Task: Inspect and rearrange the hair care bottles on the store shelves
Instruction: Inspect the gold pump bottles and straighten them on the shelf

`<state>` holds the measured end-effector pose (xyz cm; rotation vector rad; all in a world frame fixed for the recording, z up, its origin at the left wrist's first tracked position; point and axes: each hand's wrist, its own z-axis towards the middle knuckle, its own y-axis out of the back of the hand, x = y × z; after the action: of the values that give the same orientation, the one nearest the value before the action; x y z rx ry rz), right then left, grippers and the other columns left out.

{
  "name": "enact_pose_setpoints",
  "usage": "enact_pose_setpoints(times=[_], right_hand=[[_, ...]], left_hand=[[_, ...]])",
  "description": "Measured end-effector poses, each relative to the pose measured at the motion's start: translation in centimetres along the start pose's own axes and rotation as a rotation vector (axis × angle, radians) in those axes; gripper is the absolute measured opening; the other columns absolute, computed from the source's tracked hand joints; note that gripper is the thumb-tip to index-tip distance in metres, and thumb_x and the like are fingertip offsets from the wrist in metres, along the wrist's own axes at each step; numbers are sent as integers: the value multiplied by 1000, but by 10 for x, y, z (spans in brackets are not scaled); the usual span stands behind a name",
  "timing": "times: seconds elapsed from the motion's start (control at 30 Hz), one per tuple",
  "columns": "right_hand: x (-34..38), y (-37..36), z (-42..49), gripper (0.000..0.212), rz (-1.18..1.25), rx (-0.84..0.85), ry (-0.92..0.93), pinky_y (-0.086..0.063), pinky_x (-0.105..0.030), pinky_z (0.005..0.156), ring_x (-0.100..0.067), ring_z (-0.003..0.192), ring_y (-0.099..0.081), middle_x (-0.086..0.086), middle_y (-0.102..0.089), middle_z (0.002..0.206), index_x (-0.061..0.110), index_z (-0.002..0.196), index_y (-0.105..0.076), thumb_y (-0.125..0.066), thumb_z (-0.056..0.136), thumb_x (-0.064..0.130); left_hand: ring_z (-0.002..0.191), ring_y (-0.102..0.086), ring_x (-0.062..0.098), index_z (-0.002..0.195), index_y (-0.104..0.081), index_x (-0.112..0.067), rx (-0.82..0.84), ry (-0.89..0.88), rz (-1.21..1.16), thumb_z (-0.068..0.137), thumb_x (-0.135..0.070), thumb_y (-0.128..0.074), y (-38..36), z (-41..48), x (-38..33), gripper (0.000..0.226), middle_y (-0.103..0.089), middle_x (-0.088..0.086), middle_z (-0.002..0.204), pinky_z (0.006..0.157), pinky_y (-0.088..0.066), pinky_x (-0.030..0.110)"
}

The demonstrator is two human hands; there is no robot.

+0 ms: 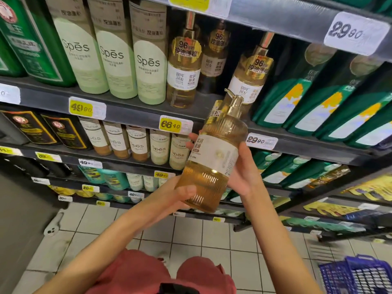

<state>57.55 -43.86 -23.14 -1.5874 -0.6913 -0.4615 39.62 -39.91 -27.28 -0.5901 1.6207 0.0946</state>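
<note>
I hold an amber pump bottle (214, 158) with a white label and a gold pump in front of the shelves, tilted with its pump toward the upper right. My left hand (171, 197) grips its ribbed base from below. My right hand (244, 172) wraps around the label area, fingertips showing on the far left side. Matching amber bottles (183, 66) stand on the shelf (131, 112) behind, one (249, 81) just beyond the held bottle's pump.
Pale green Spes bottles (148, 60) stand left of the amber ones, dark green bottles (307, 96) to the right. Lower shelves hold more bottles and yellow price tags (170, 124). A blue basket (360, 276) sits on the tiled floor at lower right.
</note>
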Motion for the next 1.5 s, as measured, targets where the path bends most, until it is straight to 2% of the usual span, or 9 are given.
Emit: enact_pose_setpoints(times=[0.1, 0.3, 0.47, 0.7, 0.87, 0.93, 1.17, 1.37, 1.5], right_hand=[[1, -10, 3, 62, -325, -233, 66, -49, -40, 98, -24, 111, -62, -13, -66, 119, 12, 116, -64, -84, 63, 38], [-14, -33, 11, 35, -572, -515, 184, -55, -32, 85, -21, 97, -69, -10, -73, 102, 8, 106, -68, -72, 79, 29], [6, -24, 3, 62, -417, -201, 44, -51, -35, 95, -23, 113, -62, -11, -65, 122, 9, 125, -57, -66, 76, 45], [2, -20, -1, 41, -231, 80, 53, -49, -36, 98, -21, 112, -62, -7, -67, 118, 14, 113, -69, -71, 77, 35], [-3, -31, 8, 77, -516, -477, 104, -57, -34, 82, -24, 100, -67, -12, -65, 115, 8, 122, -47, -79, 62, 43], [-10, -34, 10, 68, -705, -577, 149, -56, -30, 79, -18, 96, -66, -9, -62, 111, 13, 113, -41, -79, 65, 41], [-13, -15, 6, 70, -570, -300, 2, -45, -42, 102, -19, 116, -60, -4, -63, 125, 23, 128, -54, -39, 77, 69], [-22, -10, 1, 35, -384, -157, 6, -55, -33, 86, -23, 107, -65, -8, -70, 114, 22, 109, -68, -63, 83, 46], [-28, -12, 4, 54, -524, -250, 33, -51, -37, 95, -23, 109, -64, -10, -67, 117, 11, 127, -53, -62, 82, 38]], left_hand=[[113, -56, 1, 123, -46, -37, -94, -7, 201, 56, -72, -69, 0, 1, -2, 79, -62, -16, 121, 94, -47, 21], [89, -59, -13, 108, -51, -36, -617, -143, 311, 59, -44, -80, -29, 10, 1, 58, -67, -17, 101, 72, -46, 5], [102, -65, 16, 113, -64, -21, -193, -90, -200, 45, -61, -80, -9, 1, -20, 80, -70, 1, 110, 85, -53, 29], [116, -54, 36, 134, -44, 2, 320, -33, -776, 84, -48, -58, -6, -1, -14, 72, -55, 26, 125, 106, -36, 46], [90, -64, -5, 108, -56, -28, -330, -7, 68, 87, -37, -51, 0, 6, -17, 23, -69, -8, 101, 88, -51, 21], [91, -61, -8, 112, -51, -31, -448, -45, 295, 69, -58, -65, -12, 10, -17, 53, -64, -18, 102, 78, -47, 11], [103, -65, 15, 114, -63, -29, -289, -36, -283, 55, -59, -78, -14, 1, -15, 68, -69, -1, 111, 77, -56, 28], [114, -59, 20, 116, -61, -35, -114, -28, -403, 61, -62, -74, -9, -2, -12, 62, -63, 2, 123, 83, -54, 33], [115, -58, 15, 128, -50, -33, -221, -37, -346, 78, -65, -49, -6, 1, -10, 59, -62, 0, 125, 85, -54, 34]])
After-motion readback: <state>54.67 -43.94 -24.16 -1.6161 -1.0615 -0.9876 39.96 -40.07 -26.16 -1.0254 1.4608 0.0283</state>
